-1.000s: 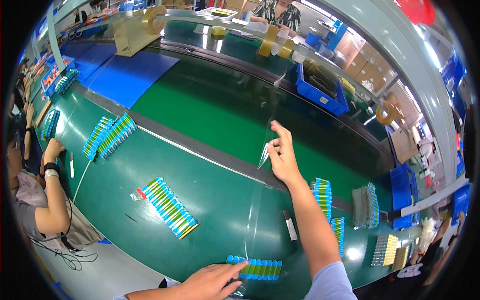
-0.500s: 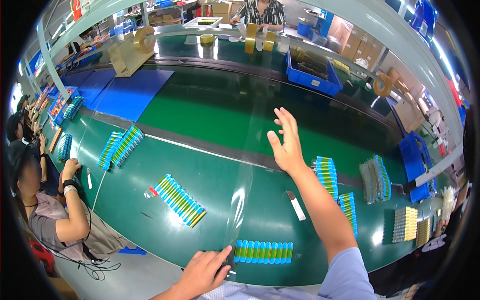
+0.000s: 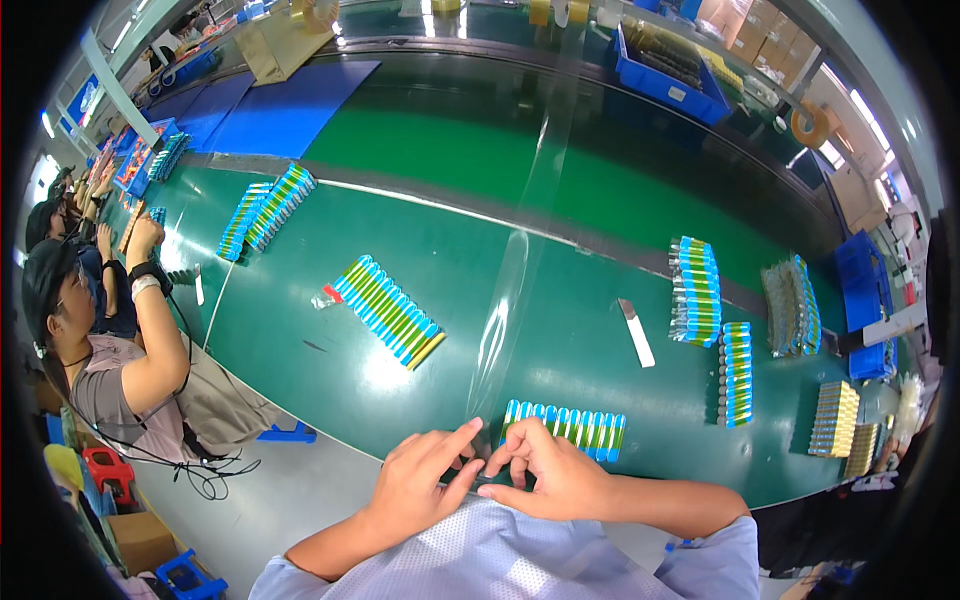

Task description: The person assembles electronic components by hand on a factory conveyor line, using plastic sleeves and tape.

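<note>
A long strip of clear tape (image 3: 503, 310) runs down the green table to its near edge, where both my hands meet. My left hand (image 3: 422, 478) has its index finger along the tape's left side and its thumb by the near end. From the right, my right hand (image 3: 558, 478) closes bent fingers and thumb at that same end. Partly covered by my right hand, a row of blue-and-green battery-like cylinders (image 3: 590, 432) lies just right of the tape. Another such row (image 3: 388, 312) lies slantwise to the left, with a red-tipped clear scrap at its corner.
A white-handled knife (image 3: 637, 335) lies right of the tape. Further right are stacked battery rows (image 3: 695, 290), yellow rows (image 3: 833, 420) and a blue bin (image 3: 866, 300). A co-worker (image 3: 130, 340) sits at the left. Tape rolls (image 3: 809, 124) hang from the overhead rail.
My right hand has come back from far over the table to the near edge, beside my left hand. The view has tilted down toward my body.
</note>
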{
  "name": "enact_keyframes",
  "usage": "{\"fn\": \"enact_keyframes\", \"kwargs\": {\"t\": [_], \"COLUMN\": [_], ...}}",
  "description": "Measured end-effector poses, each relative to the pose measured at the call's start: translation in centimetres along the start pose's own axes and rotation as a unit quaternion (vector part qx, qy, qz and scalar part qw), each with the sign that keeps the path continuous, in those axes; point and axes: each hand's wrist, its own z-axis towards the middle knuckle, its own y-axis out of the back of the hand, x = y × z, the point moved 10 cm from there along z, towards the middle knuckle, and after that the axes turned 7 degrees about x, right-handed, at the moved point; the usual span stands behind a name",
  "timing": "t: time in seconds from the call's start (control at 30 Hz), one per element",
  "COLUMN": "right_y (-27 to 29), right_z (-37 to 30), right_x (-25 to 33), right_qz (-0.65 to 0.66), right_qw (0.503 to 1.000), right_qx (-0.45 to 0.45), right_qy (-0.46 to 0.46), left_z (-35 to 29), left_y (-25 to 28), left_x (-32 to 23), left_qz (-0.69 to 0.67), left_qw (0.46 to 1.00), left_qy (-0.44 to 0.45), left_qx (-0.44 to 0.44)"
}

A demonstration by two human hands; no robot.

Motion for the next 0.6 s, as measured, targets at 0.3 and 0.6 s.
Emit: {"fn": "enact_keyframes", "kwargs": {"t": [0.3, 0.6], "right_y": [-1.7, -2.2], "right_z": [-0.6, -1.3], "right_x": [-0.9, -0.8], "right_qz": [0.269, 0.296], "right_qw": [0.959, 0.942], "right_qx": [-0.040, -0.105], "right_qy": [0.079, 0.116], "left_z": [-2.8, -4.8], "left_y": [-0.8, -3.1], "left_x": [2.3, 4.6], "left_qz": [-0.298, -0.487], "left_qw": [0.952, 0.863], "left_qy": [0.033, 0.096], "left_qx": [-0.067, -0.089]}}
